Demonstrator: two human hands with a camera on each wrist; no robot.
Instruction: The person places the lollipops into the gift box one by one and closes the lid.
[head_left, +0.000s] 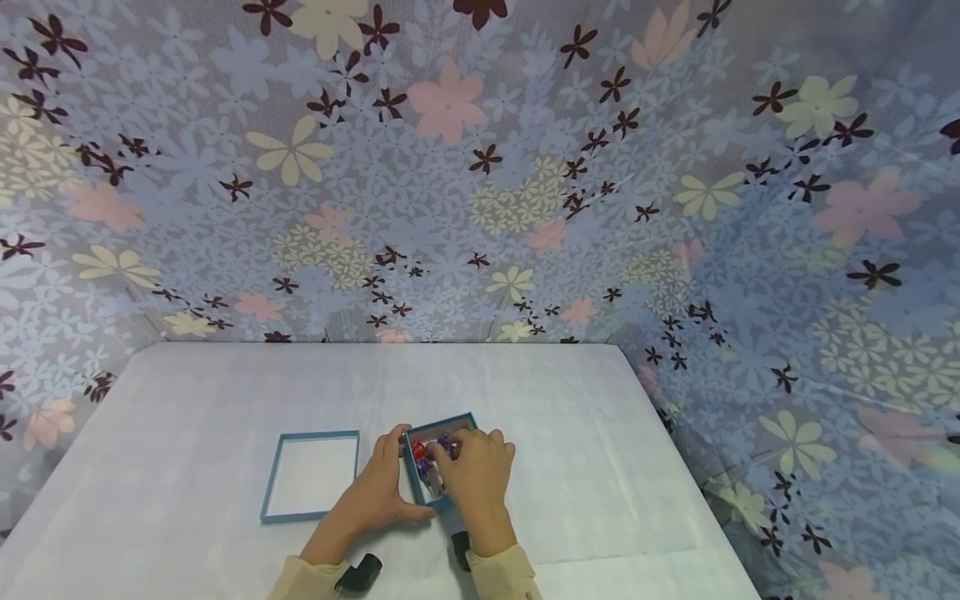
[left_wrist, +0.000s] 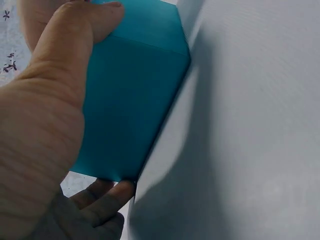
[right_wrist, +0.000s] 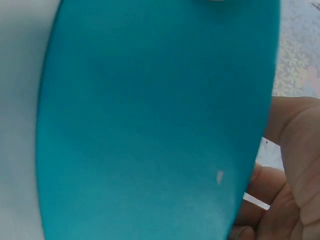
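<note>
A small blue box (head_left: 422,492) without a lid stands on the white table, slightly turned. Wrapped candies in red (head_left: 418,451) and purple (head_left: 423,468) lie inside it. My left hand (head_left: 378,490) grips the box from the left, thumb along the near wall and fingers at the far left corner. In the left wrist view, the thumb presses the teal wall (left_wrist: 132,105). My right hand (head_left: 480,471) reaches in over the right wall, thumb and fingers bent down around purple wrappers; I cannot tell whether they pinch one. Its palm is beside the outer wall (right_wrist: 155,120) in the right wrist view.
A shallow lid (head_left: 313,475) with a blue rim and white inside lies left of the box, partly behind my left wrist. The white table (head_left: 585,467) ends at a flowered cloth (head_left: 450,208) at the back and at the right side.
</note>
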